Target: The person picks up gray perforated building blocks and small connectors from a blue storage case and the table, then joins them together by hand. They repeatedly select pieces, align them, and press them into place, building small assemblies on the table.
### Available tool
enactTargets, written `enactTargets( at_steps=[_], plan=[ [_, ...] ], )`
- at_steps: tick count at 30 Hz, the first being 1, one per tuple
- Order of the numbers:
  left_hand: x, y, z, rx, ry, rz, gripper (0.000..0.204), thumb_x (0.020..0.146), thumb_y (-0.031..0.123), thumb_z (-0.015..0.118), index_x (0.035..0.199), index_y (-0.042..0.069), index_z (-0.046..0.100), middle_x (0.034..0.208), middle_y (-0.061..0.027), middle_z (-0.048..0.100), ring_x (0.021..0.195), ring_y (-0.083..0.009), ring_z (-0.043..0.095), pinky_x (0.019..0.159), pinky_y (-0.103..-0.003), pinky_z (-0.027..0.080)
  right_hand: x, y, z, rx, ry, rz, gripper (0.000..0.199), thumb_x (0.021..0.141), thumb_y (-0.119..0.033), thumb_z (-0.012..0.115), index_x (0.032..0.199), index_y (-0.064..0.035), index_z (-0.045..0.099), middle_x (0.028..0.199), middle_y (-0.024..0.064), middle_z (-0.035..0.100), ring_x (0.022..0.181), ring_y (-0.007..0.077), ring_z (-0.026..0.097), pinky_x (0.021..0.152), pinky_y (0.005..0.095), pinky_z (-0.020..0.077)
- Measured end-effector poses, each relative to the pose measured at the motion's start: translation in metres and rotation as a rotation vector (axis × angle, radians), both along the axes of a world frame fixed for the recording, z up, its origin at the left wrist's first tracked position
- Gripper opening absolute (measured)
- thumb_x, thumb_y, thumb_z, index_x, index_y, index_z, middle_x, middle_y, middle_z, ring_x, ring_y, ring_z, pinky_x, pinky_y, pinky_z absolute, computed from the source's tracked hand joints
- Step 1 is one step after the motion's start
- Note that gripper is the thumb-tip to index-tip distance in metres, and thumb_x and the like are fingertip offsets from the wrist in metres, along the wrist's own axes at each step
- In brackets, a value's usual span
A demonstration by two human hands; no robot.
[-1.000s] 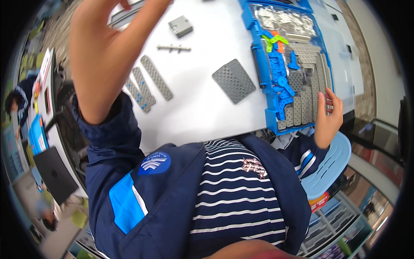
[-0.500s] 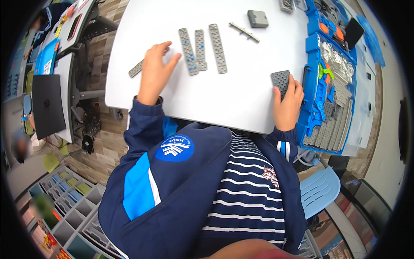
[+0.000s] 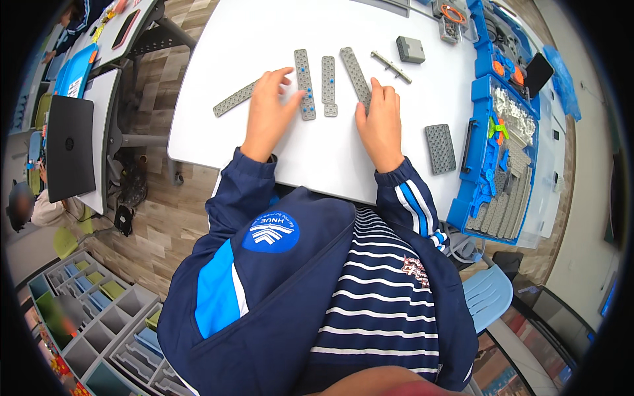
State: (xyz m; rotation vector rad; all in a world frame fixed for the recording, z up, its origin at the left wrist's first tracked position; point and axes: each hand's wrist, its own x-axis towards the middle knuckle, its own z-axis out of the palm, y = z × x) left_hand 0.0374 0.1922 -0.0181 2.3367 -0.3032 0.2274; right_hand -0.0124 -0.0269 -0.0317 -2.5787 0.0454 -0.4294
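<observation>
My right hand (image 3: pixel 383 129) has its thumb and forefinger around the near end of a long grey perforated building-set beam (image 3: pixel 353 69), which lies slanted on the white table. My left hand (image 3: pixel 267 112) is empty, fingers curved and apart. Its thumb tip is at the edge of a grey perforated strip with several blue pins (image 3: pixel 302 76). Between the hands lies a narrower grey strip (image 3: pixel 328 79) with a blue pin and a short piece at its near end. Another grey beam (image 3: pixel 232 101) lies partly behind my left hand. A dark grey perforated plate (image 3: pixel 440 149) rests right of my right hand.
A grey box-shaped block (image 3: pixel 411 49) and a thin shaft with collars (image 3: pixel 391 67) lie farther back. Along the right edge stands an opened blue case (image 3: pixel 470 171) full of parts. A black laptop (image 3: pixel 71 148) sits on a neighbouring table at left.
My right hand has left the dark grey plate and moved left to the long beam, which now slants more. My left hand has moved slightly right, closer to the blue-pinned strip. The view shifted a little.
</observation>
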Motion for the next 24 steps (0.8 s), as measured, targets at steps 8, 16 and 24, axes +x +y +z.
enactTargets(
  at_steps=[8, 16, 24],
  plan=[
    [0.013, 0.071, -0.009, 0.233, -0.108, 0.078, 0.034, 0.083, 0.012, 0.078, 0.114, 0.004, 0.066, 0.108, -0.0102, 0.064, 0.102, -0.0301, 0.058, 0.092, -0.038, 0.048, 0.0, -0.034, 0.018, 0.734, 0.209, 0.017, 0.041, 0.09, -0.012, 0.066, 0.125, 0.0091, 0.061, 0.106, 0.0113, 0.066, 0.092, 0.0214, 0.062, 0.082, 0.0322, 0.05],
    [-0.003, 0.025, 0.029, -1.187, 0.471, -0.203, 0.039, 0.105, 0.03, 0.055, 0.128, -0.002, 0.052, 0.091, 0.0023, 0.051, 0.071, -0.0029, 0.041, 0.058, -0.018, 0.037, -0.009, -0.004, 0.045, 1.435, 0.503, 0.426, 0.047, 0.1, -0.021, 0.055, 0.137, 0.0083, 0.052, 0.121, 0.0092, 0.062, 0.102, 0.0137, 0.061, 0.09, 0.0292, 0.0484],
    [-0.005, -0.009, 0.029, -1.342, 0.484, -0.009, 0.028, 0.106, 0.029, 0.052, 0.11, 0.003, 0.06, 0.088, -0.0009, 0.06, 0.07, -0.0057, 0.049, 0.06, -0.021, 0.042, -0.005, 0.047, 0.048, 0.774, 0.215, 0.435, 0.044, 0.094, -0.018, 0.071, 0.129, 0.0047, 0.058, 0.109, 0.012, 0.066, 0.1, 0.0191, 0.065, 0.074, 0.0282, 0.0525]
  ],
)
